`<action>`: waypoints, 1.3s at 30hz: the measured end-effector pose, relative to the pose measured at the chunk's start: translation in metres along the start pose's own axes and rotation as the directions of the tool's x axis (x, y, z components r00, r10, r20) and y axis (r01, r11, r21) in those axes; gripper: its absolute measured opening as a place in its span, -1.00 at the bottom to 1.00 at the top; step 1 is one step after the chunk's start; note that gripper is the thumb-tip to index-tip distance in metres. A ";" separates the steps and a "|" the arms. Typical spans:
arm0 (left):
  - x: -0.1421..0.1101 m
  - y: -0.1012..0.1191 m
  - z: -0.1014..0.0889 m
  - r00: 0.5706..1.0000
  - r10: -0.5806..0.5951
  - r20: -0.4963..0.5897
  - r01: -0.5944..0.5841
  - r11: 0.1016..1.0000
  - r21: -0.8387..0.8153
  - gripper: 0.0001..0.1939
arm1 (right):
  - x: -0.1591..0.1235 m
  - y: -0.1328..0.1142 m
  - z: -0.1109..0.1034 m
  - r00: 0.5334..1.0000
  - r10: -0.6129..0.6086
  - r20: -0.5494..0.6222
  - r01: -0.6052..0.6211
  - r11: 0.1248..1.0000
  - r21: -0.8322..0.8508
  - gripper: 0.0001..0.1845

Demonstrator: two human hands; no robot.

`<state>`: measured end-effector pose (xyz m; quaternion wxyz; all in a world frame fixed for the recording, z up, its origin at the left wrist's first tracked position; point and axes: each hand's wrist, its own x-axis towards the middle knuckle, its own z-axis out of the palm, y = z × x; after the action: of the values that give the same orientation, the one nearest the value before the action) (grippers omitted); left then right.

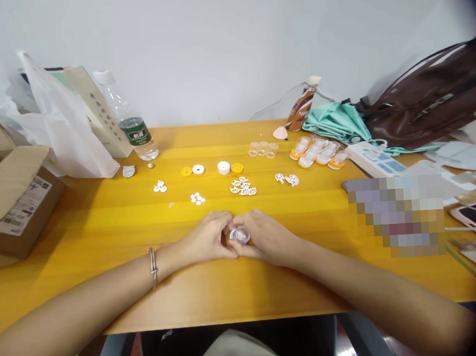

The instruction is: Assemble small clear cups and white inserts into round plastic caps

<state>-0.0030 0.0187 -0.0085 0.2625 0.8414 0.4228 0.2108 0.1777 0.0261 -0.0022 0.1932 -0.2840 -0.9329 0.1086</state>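
Note:
Near the front middle of the table is a small clear round plastic cup with a white piece inside. My right hand curls around its right side, thumb and fingers closed on it. From the left, my left hand brings its bent fingers and thumb to the cup's edge, so the fingertips of both hands nearly meet. Just beyond the hands lie white spoked pieces, small white discs and two more lattice-like white pieces.
Yellow rings and white rings sit farther back, near clear rings and orange-based clear assemblies. A water bottle and cardboard box stand left. A power strip and brown bag lie right.

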 end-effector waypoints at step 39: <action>-0.004 -0.001 0.000 0.999 0.041 -0.003 -0.041 0.997 -0.062 -0.77 | 0.056 0.157 -0.040 0.757 0.478 -0.446 -0.577 0.809 -0.113 -0.79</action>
<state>-0.0057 0.0163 -0.0093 0.2835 0.8412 0.3989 0.2300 0.2284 0.1894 0.0019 0.3026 -0.5745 -0.7604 -0.0164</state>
